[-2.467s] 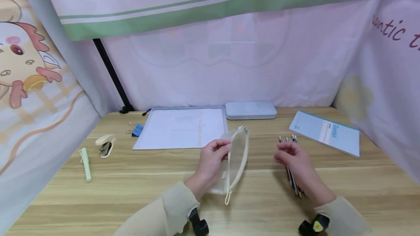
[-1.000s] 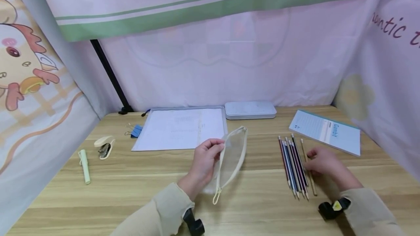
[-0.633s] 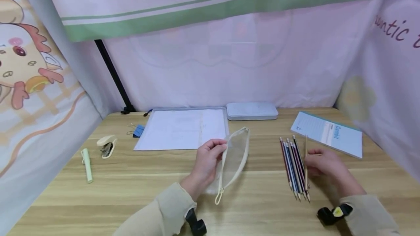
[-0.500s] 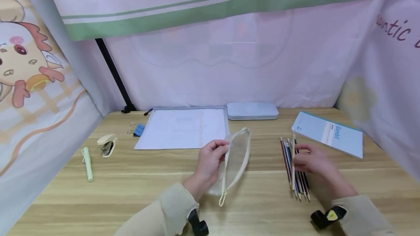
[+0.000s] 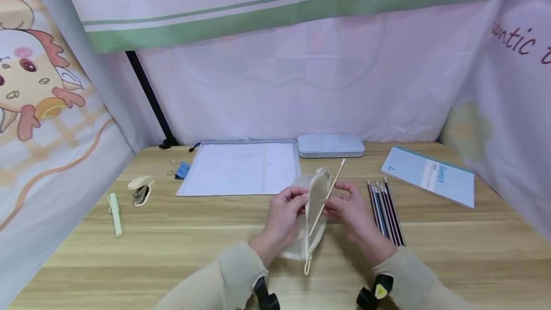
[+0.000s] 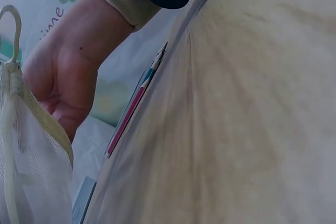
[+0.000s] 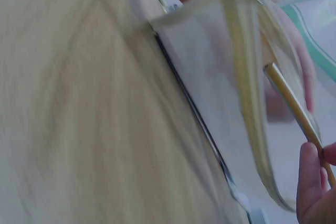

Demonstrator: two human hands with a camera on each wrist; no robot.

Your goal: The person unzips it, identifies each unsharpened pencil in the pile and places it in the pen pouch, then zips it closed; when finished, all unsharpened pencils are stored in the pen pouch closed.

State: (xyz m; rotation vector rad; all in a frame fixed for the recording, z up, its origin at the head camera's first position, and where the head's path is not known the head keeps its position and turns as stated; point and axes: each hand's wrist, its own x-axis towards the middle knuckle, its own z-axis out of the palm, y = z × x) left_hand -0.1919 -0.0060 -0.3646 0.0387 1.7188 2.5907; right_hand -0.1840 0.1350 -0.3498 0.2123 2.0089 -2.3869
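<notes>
My left hand (image 5: 281, 216) pinches one edge of a whitish mesh zipper pouch (image 5: 297, 240), whose mouth gapes toward the right. Between the thumb and fingers of my right hand (image 5: 355, 212) is a light wood-coloured pencil (image 5: 337, 176), slanted with its white-tipped end up. Its lower end is at the pouch mouth; in the right wrist view the pencil (image 7: 294, 103) points in between the zipper edges. Several dark and coloured pencils (image 5: 387, 214) lie side by side on the table, just right of my right hand. The left wrist view shows the pouch (image 6: 37, 166) and my right hand (image 6: 68, 82) behind it.
At the back lie a sheet of paper in a clear folder (image 5: 241, 169), a pale flat case (image 5: 330, 146) and a blue notepad (image 5: 430, 176). On the left are a blue binder clip (image 5: 182, 171), a white stapler (image 5: 141, 190) and a light green pen (image 5: 115, 215).
My right hand picked up the light pencil from beside the others and carried it left to the pouch mouth, tilting it. My left hand kept holding the pouch, shifting slightly right.
</notes>
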